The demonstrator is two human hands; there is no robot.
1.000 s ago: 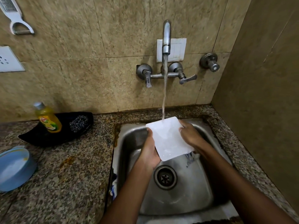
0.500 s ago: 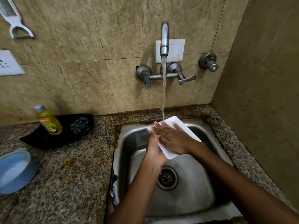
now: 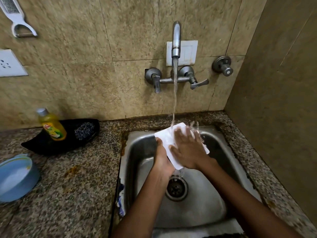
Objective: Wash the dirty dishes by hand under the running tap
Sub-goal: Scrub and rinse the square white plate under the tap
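Head view: white square plate (image 3: 165,137) sits over sink (image 3: 214,208), far corner right under tap (image 3: 176,40) stream. Your left hand (image 3: 163,162) grips near-left edge, fingers curled round it. Right hand (image 3: 187,150) flat, fingers straight, rubbing plate face. Tip: tilt plate toward drain, sweep palm corner to corner, keep that left pinch firm, wet plate probably slippery.

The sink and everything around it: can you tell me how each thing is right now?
Tap: running.
White square plate: tilted under the stream, wet.
Left hand: grips the plate's left edge.
Right hand: flat on the plate, fingers spread.
Sink: wet, drain open.
Soap bottle: upright, capped.
Steel scrubber: lying in the black dish.
Blue bowl: tilted.
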